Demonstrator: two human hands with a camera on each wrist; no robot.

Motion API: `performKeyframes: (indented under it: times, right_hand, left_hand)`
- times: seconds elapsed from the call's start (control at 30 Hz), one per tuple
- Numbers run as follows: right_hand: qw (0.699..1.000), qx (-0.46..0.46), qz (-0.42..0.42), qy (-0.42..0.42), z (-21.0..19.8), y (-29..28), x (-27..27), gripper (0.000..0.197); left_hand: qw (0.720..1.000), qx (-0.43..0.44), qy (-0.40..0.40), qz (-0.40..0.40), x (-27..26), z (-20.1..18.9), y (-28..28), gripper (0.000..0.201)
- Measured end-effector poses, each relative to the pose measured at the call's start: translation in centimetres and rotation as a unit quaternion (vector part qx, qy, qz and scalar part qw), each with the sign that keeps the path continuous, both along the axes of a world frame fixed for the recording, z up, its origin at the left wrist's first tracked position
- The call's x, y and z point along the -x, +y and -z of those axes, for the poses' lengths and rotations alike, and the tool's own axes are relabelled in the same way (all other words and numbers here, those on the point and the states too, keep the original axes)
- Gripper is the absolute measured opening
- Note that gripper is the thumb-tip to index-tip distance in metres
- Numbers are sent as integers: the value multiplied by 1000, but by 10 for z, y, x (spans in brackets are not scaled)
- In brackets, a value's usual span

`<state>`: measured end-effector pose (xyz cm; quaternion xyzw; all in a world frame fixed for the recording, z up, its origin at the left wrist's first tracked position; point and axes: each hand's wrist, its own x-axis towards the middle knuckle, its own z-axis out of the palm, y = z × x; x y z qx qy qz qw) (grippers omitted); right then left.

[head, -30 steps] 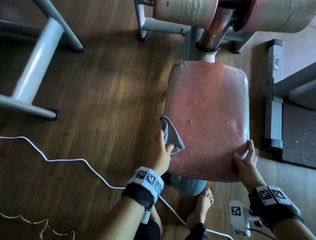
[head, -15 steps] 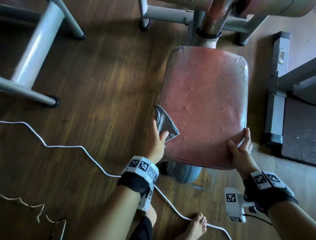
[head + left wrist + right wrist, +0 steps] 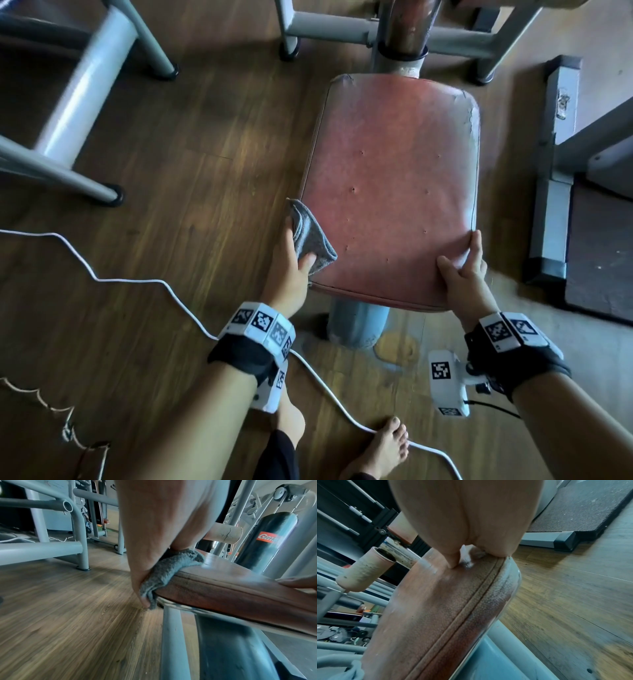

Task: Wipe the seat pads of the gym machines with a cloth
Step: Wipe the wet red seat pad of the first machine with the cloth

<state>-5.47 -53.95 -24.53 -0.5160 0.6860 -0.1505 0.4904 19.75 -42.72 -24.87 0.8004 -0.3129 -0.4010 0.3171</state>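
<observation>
The worn red seat pad (image 3: 390,192) sits on a grey post in the middle of the head view. My left hand (image 3: 294,263) grips a folded grey cloth (image 3: 310,236) at the pad's near left edge. The thumb lies on top of the cloth. In the left wrist view the cloth (image 3: 171,568) drapes over the side of the pad (image 3: 240,588), with my fingers (image 3: 140,585) curled down behind it. My right hand (image 3: 466,270) rests on the near right corner, fingers straight and thumb spread. The right wrist view shows that thumb (image 3: 452,561) pressed on the pad's top (image 3: 445,608).
A white cable (image 3: 137,281) runs across the wooden floor under my left arm, past my bare foot (image 3: 380,448). Grey frame tubes (image 3: 78,89) stand at the left. A grey rail (image 3: 551,205) and a dark mat (image 3: 599,257) lie at the right. A cracked roller pad (image 3: 223,535) is beyond the seat.
My left hand has slid the cloth a little toward me along the pad's left edge. The right hand has stayed on the near right corner. My feet have shifted back.
</observation>
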Motion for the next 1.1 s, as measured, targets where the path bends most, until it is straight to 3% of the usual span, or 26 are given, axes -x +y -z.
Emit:
performKeyframes:
  times: [0.2,0.3,0.37,0.5,0.6,0.8,0.9,1.03,1.1]
  right_hand:
    - [998,-8,-46,-53,-2,5,35,70]
    - [994,-22,-87,-62,-9,9,52,60]
    - [993,-32,-107,-29,-10,10,62,52]
    - [991,-35,-131,-17,-5,7,71,28]
    - [989,-35,-144,-19,-6,4,72,29]
    - [986,-34,-160,-30,-7,-3,76,24]
    - [986,-23,-167,-14,-7,-3,75,28]
    - [989,-23,-148,-12,-10,2,71,29]
    - [989,-23,-143,-5,-11,2,71,36]
  left_hand:
    - [993,-20,64,-94,1,9,-17,74]
    - [984,-52,13,-171,32,4,-7,72]
    - [973,-25,-18,-228,55,-3,-2,76]
    - [934,6,30,-357,100,-30,-6,73]
    - [931,26,50,-361,126,-43,-2,71]
    - [914,15,14,-404,109,-44,-7,71]
    - [925,-8,14,-379,121,-41,-7,75]
    - [923,-26,93,-373,152,-33,-7,82]
    - [918,-14,88,-387,147,-29,-9,81]
